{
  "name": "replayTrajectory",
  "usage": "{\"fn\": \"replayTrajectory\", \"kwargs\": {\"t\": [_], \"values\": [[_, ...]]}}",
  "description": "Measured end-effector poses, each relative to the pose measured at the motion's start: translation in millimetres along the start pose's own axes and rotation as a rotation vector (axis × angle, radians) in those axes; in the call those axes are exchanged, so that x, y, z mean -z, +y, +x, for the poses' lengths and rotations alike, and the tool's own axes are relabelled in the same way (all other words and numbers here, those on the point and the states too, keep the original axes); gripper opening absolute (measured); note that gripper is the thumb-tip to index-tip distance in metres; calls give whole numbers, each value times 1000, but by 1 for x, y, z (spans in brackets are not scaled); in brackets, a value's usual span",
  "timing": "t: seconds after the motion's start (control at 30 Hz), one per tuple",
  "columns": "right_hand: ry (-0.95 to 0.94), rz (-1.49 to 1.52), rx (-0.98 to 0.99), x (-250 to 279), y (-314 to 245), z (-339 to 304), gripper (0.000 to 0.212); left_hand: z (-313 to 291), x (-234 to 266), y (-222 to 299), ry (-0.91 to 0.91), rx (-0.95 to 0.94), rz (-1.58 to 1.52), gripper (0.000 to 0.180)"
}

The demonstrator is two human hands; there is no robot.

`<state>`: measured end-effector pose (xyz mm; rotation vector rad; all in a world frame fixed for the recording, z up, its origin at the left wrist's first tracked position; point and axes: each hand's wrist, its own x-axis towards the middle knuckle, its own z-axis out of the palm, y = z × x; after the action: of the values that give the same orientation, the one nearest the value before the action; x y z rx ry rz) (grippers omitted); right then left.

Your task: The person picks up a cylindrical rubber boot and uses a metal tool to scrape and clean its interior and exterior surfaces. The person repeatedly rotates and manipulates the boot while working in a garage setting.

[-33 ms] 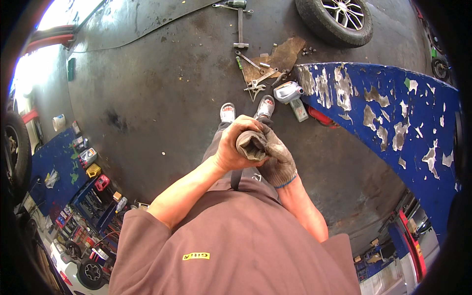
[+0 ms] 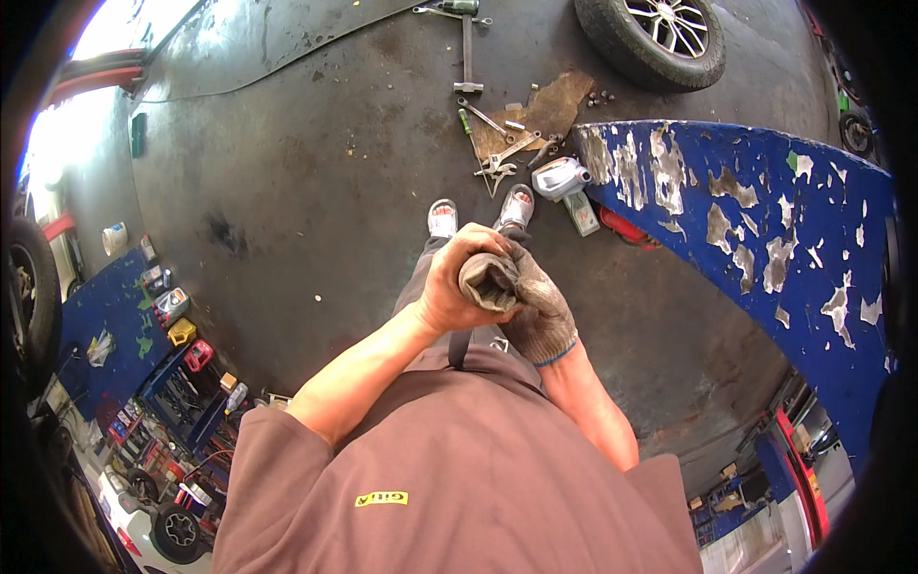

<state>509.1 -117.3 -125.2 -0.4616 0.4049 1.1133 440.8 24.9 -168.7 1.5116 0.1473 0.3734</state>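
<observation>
Held in front of my waist is a dirty grey-brown knitted work glove, its opening facing up toward me. My bare left hand is wrapped round it from the left. My right hand wears a matching soiled glove with a blue edge at the wrist. From the right, its fingers close on the rim of the held glove, and the two hands meet there. The fingertips of my right hand are partly hidden behind the opening.
A blue ramp with peeling paint stands at the right. Wrenches, a hammer and cardboard lie on the floor ahead, near a silver jug. A wheel lies beyond. Bottles and a tool rack are at left.
</observation>
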Motion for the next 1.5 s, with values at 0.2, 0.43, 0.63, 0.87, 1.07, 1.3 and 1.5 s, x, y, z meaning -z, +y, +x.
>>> {"fn": "replayTrajectory", "kwargs": {"t": [0.2, 0.43, 0.63, 0.87, 1.07, 1.3, 1.5], "values": [[55, -49, -35, 8, -2, -2, 79, -6, 4, -10, -77, 131, 12, 74], [-32, -92, -70, 20, -6, -5, 87, -6, -4, -7, -3, 194, 4, 66], [22, 180, -94, 14, -3, -9, 76, 2, -2, 6, 240, 798, -410, 44], [186, -669, -210, 8, -53, -17, 65, 47, 52, 27, 340, 680, -552, 60], [146, -991, 154, -17, -75, 0, 91, 67, 65, 59, -22, 722, -325, 73], [47, -1433, 365, -38, -50, 39, 97, 52, 34, 44, 93, 981, -515, 65], [155, -1455, 340, -3, -29, 38, 83, 38, 31, -3, 406, 1068, -709, 55]]}}
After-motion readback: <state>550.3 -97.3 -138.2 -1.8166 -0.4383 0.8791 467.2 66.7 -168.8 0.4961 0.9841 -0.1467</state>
